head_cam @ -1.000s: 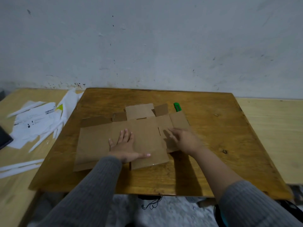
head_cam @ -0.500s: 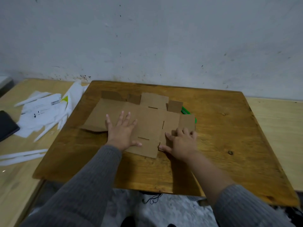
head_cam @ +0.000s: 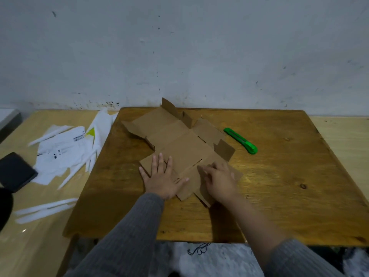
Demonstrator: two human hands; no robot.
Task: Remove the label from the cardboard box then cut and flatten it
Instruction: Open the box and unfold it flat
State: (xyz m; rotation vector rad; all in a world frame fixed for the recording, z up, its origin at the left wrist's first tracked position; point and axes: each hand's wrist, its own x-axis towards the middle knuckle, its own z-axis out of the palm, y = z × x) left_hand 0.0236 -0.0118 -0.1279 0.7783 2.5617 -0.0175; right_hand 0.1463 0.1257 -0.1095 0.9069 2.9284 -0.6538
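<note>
Cardboard box (head_cam: 179,144) now turned diagonal, left hand (head_cam: 160,177) flat and spread, right hand (head_cam: 220,180) curled, both pressing it

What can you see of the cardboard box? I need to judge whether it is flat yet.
The cardboard box is plain brown, cut open and spread on the dark wooden table, running diagonally from the far left toward the hands. Most panels lie flat; small flaps at the far end and right edge stand up. Slots show along the creases. The left hand presses flat on its near end; the right hand rests on a near flap.
</note>
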